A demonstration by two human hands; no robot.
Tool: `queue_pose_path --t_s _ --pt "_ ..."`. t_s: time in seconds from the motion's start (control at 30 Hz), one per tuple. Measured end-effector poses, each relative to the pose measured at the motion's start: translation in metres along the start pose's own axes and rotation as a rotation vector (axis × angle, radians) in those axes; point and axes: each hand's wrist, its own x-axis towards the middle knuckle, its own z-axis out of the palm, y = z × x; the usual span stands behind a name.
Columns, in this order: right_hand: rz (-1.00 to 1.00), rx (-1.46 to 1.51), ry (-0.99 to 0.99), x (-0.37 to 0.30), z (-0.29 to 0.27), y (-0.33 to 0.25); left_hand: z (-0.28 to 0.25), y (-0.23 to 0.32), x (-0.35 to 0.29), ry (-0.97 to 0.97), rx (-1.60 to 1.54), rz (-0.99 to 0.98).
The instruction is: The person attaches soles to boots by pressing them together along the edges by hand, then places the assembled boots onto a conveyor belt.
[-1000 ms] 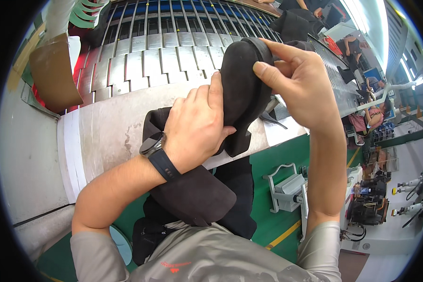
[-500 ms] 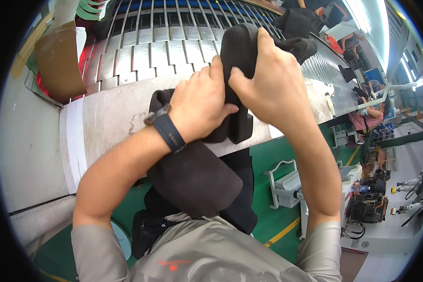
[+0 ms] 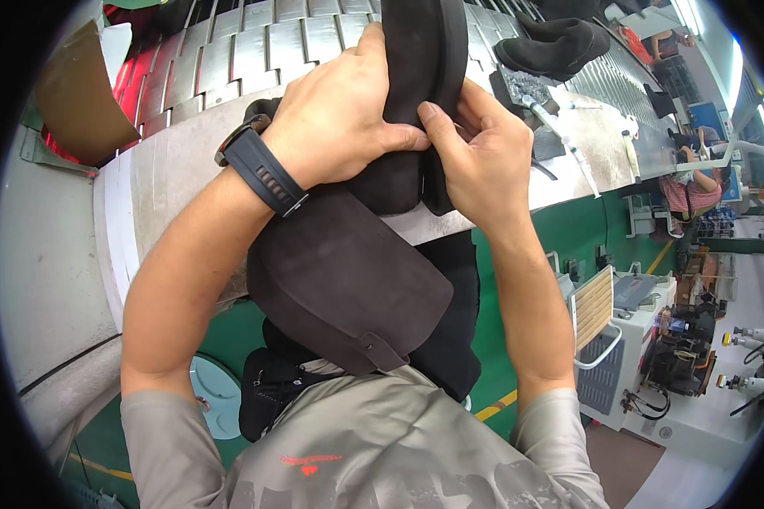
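Dark boot (image 3: pixel 395 176): foot's long axis pointing away from person (image 3: pixel 356 441), shaft (image 3: pixel 339 276) toward. Left hand (image 3: pixel 339 114) clamped on left flank, right hand (image 3: pixel 488 157) on right edge; neither nearer.

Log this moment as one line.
left hand: holding black boot | right hand: gripping same boot | worn: dark watch | beyond: second black boot

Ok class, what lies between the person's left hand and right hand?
In the head view, the dark boot lies between the left hand and the right hand, touched by both.
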Motion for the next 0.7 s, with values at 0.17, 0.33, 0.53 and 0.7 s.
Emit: queue_pose_path --t_s 0.17,0.33,0.53,0.7 --pt "-0.156 -0.343 -0.007 0.002 -0.001 0.005 -0.006 0.006 0.0 -0.077 -0.051 -0.126" --pt "-0.126 -0.339 -0.036 0.005 -0.002 -0.013 -0.008 0.009 -0.003 -0.023 -0.086 -0.059" --pt "-0.076 -0.459 -0.07 0.013 -0.013 -0.02 -0.01 0.013 -0.004 -0.122 -0.01 -0.149" --pt "-0.12 -0.63 -0.13 0.025 -0.022 -0.026 -0.005 0.013 -0.008 -0.04 0.045 -0.084"
